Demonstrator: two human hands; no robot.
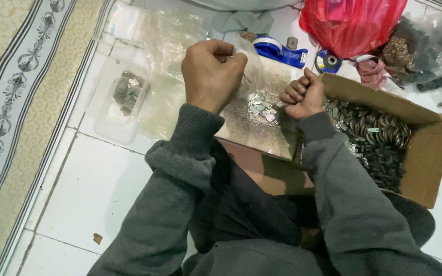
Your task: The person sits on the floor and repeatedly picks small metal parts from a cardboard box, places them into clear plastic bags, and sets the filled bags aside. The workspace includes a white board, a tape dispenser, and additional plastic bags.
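My left hand (212, 71) is closed on the top edge of a small clear plastic bag (249, 71), held above a flat board (254, 130) strewn with small metal pieces (262, 107). My right hand (303, 94) is a closed fist at the board's right edge, beside an open cardboard box (428, 153) full of small metal parts (379, 143). Whether the fist holds pieces is hidden. Both arms wear grey sleeves.
A clear plastic tub (121, 102) with several metal pieces sits on the white tile floor at left, among clear bags (164, 36). A blue tape dispenser (281, 51), a red plastic bag (351, 23) and dark bagged items (425, 46) lie beyond. A patterned rug (16, 102) borders the left.
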